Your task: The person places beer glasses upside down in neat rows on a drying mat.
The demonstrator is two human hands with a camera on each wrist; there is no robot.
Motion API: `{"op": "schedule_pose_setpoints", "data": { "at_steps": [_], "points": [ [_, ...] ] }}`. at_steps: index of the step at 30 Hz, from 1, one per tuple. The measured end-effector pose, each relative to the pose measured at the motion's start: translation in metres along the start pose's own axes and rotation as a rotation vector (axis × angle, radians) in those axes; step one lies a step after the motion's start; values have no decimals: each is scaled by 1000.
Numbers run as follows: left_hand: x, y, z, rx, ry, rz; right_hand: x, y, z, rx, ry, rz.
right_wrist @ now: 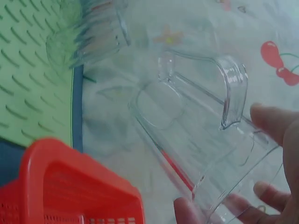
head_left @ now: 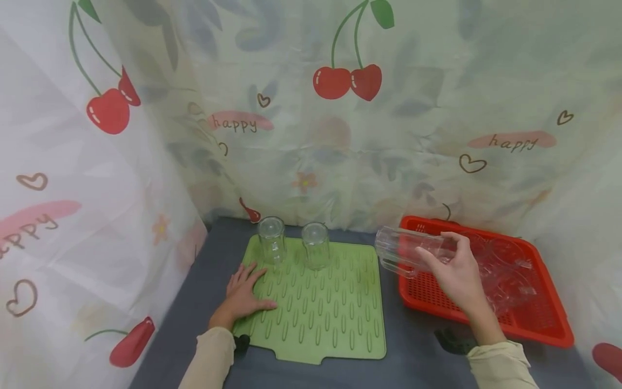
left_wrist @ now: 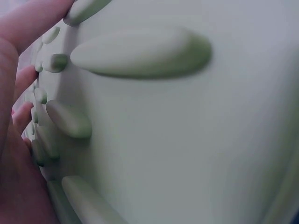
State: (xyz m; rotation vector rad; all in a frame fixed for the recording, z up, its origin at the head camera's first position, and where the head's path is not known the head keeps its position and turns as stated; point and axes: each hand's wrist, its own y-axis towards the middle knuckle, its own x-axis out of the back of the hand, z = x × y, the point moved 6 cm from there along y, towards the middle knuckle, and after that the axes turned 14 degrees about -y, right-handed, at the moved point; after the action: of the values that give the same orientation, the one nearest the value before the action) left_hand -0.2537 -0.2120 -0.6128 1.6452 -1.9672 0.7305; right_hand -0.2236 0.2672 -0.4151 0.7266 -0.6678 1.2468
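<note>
My right hand (head_left: 454, 273) grips a clear plastic pitcher (head_left: 405, 251) lying on its side in the air, between the green mat and the red basket. The right wrist view shows the pitcher (right_wrist: 196, 126) with its handle up and my fingertips (right_wrist: 275, 122) curled round its rim. My left hand (head_left: 243, 294) lies flat with spread fingers on the left part of the green ribbed drying mat (head_left: 335, 316); the left wrist view shows the mat (left_wrist: 163, 130) close up beside my palm (left_wrist: 14, 140). Two clear glasses (head_left: 271, 239) (head_left: 315, 245) stand upside down at the mat's far edge.
A red perforated basket (head_left: 544, 329) at the right holds more clear glassware (head_left: 507, 270); its corner (right_wrist: 70, 186) shows in the right wrist view. The grey tabletop (head_left: 204, 319) is walled by a cherry-print curtain (head_left: 340, 108) behind and on both sides.
</note>
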Motion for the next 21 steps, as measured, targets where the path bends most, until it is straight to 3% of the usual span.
{"op": "schedule_pose_setpoints", "data": {
  "at_steps": [8, 16, 21],
  "points": [
    [1, 0, -1, -1, -10, 4, -14, 0, 3, -47, 93, 57],
    [-1, 0, 1, -49, -30, -27, -32, 1, 6, -13, 194, 89],
    [-3, 0, 5, -38, -22, -19, -41, 1, 10, 6, 290, 104]
  ]
}}
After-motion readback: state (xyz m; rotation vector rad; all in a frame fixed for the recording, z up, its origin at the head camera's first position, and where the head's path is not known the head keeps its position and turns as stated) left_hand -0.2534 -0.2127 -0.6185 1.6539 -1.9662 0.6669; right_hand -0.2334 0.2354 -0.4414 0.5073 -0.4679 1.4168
